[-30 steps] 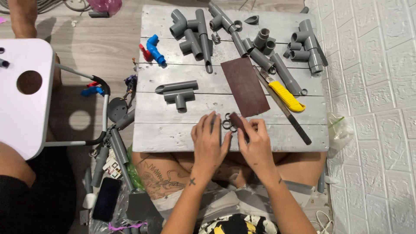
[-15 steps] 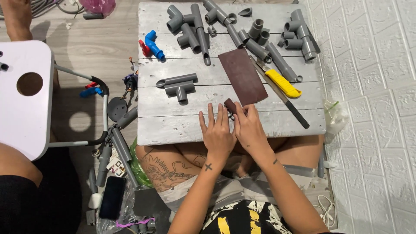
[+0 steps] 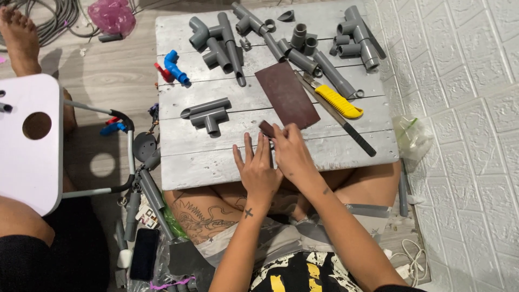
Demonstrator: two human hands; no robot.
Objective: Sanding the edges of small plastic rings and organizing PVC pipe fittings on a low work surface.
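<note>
The small dark piece of sandpaper [image 3: 266,128] sits at the fingertips of the right hand [image 3: 292,154], pinched there near the front of the grey plank table [image 3: 189,167], with the left hand [image 3: 259,170] pressed close against the right, fingers stretched flat and slightly spread; whatever lies under the two hands is hidden, so I cannot tell whether the left grips anything. Compared with a second ago, both hands have kept to the same spot at the near edge of the table, and the dark scrap has stayed at the right fingertips; the apparent shift of the table comes mostly from the head camera. That suggests the rubbing or fitting work at this spot is ongoing rather than finished. Just beyond the hands lies the larger brown sandpaper sheet [image 3: 287,93], untouched, and beside it to the right a yellow-handled saw [image 3: 338,104] lies diagonally. To the left, a grey pipe tee with a short pipe [image 3: 207,112] rests apart from the hands. Further back are a blue elbow fitting [image 3: 176,67] and a cluster of grey pipe fittings [image 3: 303,46].
</note>
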